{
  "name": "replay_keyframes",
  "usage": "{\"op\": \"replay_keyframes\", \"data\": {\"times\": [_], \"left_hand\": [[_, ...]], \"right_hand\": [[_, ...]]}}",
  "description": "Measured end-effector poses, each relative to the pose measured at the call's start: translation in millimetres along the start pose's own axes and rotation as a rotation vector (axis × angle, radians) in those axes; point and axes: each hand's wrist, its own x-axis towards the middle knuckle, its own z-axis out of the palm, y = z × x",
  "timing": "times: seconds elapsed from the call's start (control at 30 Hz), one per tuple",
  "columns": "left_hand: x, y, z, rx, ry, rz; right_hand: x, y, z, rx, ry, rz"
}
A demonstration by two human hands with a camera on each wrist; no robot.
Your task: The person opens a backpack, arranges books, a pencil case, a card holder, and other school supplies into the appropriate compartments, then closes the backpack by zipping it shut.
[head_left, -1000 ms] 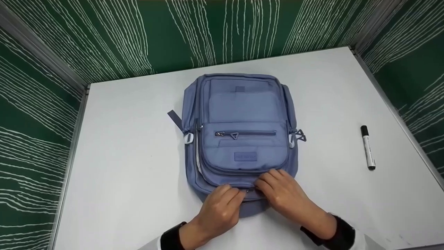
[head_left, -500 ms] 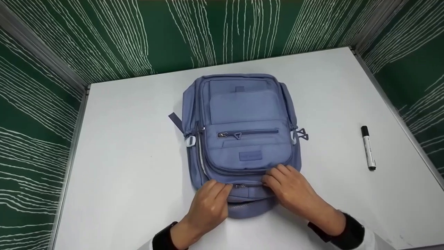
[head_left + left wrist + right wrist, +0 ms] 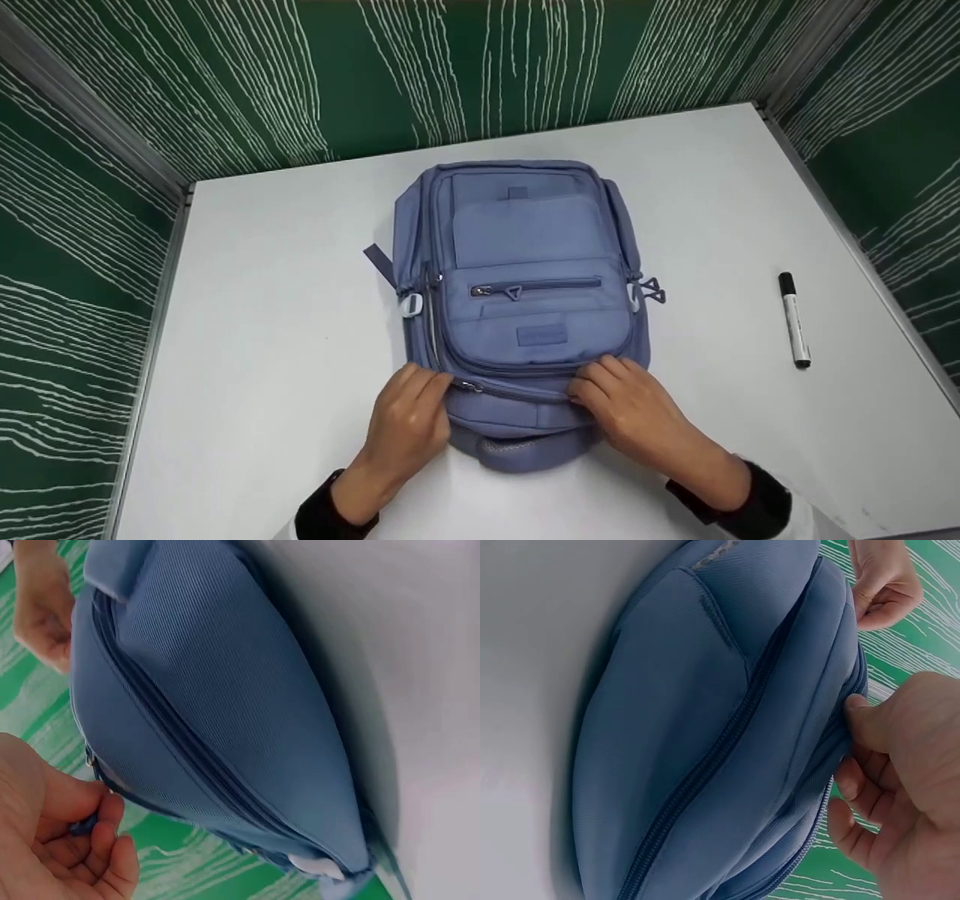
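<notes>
A blue-purple backpack (image 3: 536,232) lies front side up on the white table. At its lower left, my left hand (image 3: 411,412) pinches the pull (image 3: 84,825) of a zipper, whose metal slider (image 3: 469,386) shows beside the fingertips. The pull is mostly hidden inside the curled fingers in the left wrist view. My right hand (image 3: 626,401) pinches the fabric at the lower right edge of the same pocket, thumb on top in the right wrist view. Between both hands the zipper line (image 3: 517,394) stretches across the bag's lower front.
A black-capped white marker (image 3: 795,319) lies on the table (image 3: 277,315) to the right of the bag. A dark strap end (image 3: 379,262) sticks out on the bag's left. Green panels (image 3: 465,67) with white streaks border the back and sides.
My left hand has slid left along the pocket with the zipper slider. My right hand shifted slightly right with the bag, then stayed nearly in place.
</notes>
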Motion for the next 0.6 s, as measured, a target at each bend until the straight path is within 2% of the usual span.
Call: {"op": "replay_keyframes", "data": {"times": [0.17,0.37,0.53,0.6], "left_hand": [[1.4,-8.7,-3.3,-0.007,0.0,-0.045],[2.6,-10.5,-6.9,-0.028,-0.033,-0.078],[0.5,-17.4,-12.3,0.027,-0.056,-0.094],[-0.4,-23.2,-14.0,0.045,-0.055,-0.129]], "right_hand": [[1.3,0.2,-1.8,0.004,0.0,-0.003],[2.0,1.1,-3.0,0.024,-0.01,0.0],[0.7,2.1,-4.3,0.036,-0.009,0.0],[-0.3,2.5,-5.6,0.043,-0.012,0.01]]}}
